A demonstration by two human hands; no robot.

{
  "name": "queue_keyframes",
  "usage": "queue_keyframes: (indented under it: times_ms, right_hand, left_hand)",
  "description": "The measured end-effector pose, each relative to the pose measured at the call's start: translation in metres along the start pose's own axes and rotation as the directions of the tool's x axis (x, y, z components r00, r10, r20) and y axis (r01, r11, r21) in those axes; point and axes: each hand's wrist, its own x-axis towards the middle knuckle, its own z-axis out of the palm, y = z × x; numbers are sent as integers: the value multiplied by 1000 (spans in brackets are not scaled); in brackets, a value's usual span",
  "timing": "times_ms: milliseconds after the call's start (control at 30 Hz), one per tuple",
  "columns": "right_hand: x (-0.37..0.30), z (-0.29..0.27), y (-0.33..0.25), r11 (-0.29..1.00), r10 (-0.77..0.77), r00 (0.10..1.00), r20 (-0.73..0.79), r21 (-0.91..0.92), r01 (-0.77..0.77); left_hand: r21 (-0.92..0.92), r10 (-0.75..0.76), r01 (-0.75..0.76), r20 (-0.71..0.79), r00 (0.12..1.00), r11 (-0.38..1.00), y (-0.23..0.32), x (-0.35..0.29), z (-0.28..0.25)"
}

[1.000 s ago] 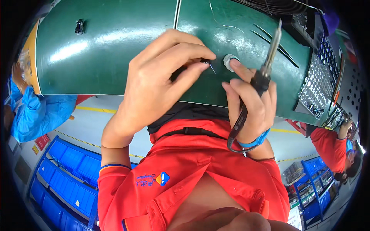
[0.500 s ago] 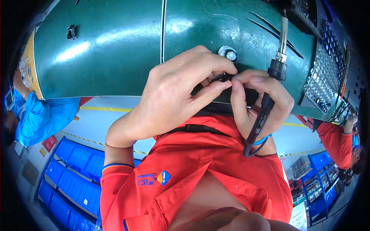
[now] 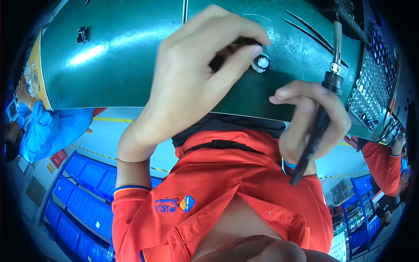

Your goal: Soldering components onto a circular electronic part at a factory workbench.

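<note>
The left hand had its thumb and forefinger pinched together on a small black part, held above the counter just beside a small round pot; blur and the fingers hid its shape, and whether it touched the pot could not be told. The right hand curled loosely around the dark handle of a soldering iron, its metal end pointing away from the body. The part looked light, probably stiff and easily damaged by a hard squeeze, so its outer edges seemed the safest hold; the iron was likely light too, best gripped by the handle. The green counter looked smooth and glossy, with tweezers and a thin wire lying on it. Beyond stood blue bins on racks, and co-workers in blue and red sleeves
</note>
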Motion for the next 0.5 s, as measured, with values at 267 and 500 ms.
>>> queue_keyframes:
  times_ms: [267,500]
  right_hand:
    - [19,-20,-3,900,-235,942,-240,-421,118]
    - [14,-22,5,881,-433,884,-177,-293,373]
  left_hand:
    - [40,68,-66,-48,997,997,-6,-2,6]
    - [48,275,-274,-18,961,961,-10,7,3]
